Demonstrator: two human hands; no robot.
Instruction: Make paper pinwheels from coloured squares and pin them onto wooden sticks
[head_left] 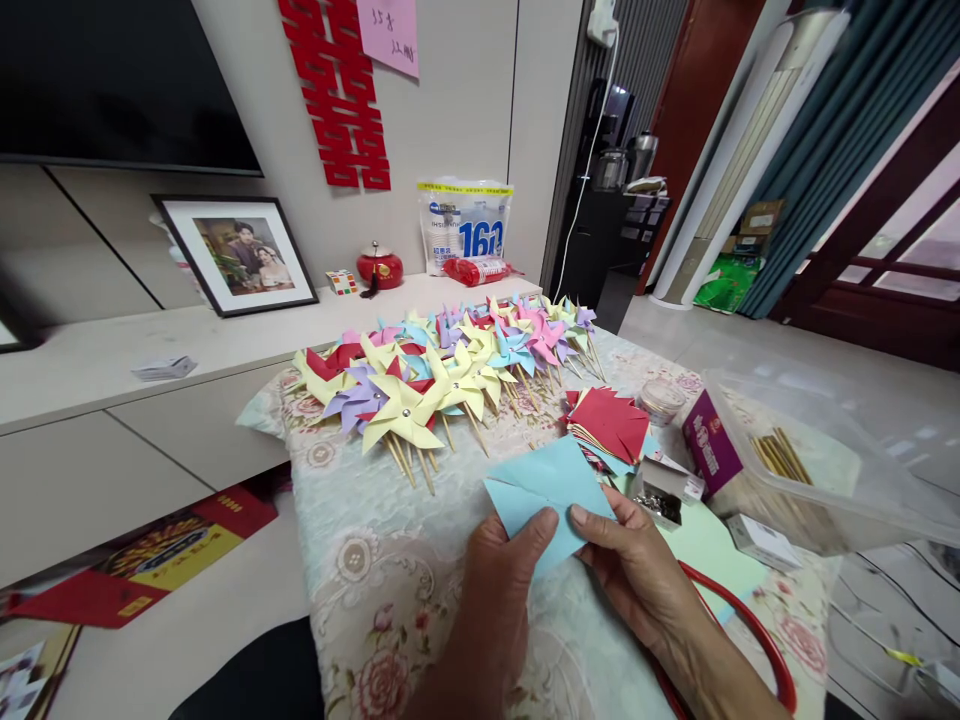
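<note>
Both my hands hold one light blue paper square (544, 485), folded along its diagonals, just above the floral tablecloth (360, 520). My left hand (495, 590) pinches its lower edge with the thumb on top. My right hand (637, 565) grips the lower right corner. Beyond the paper lies a stack of cut paper squares (609, 425), red on top. Further back, several finished paper pinwheels (450, 375) on wooden sticks lie in a long heap across the table.
To the right stand a clear plastic box of wooden sticks (795, 470), a small jar (660, 400), a purple box (709, 445) and an open box of pins (660, 495). A red ring (757, 630) lies under my right forearm. A low cabinet (112, 360) runs on the left.
</note>
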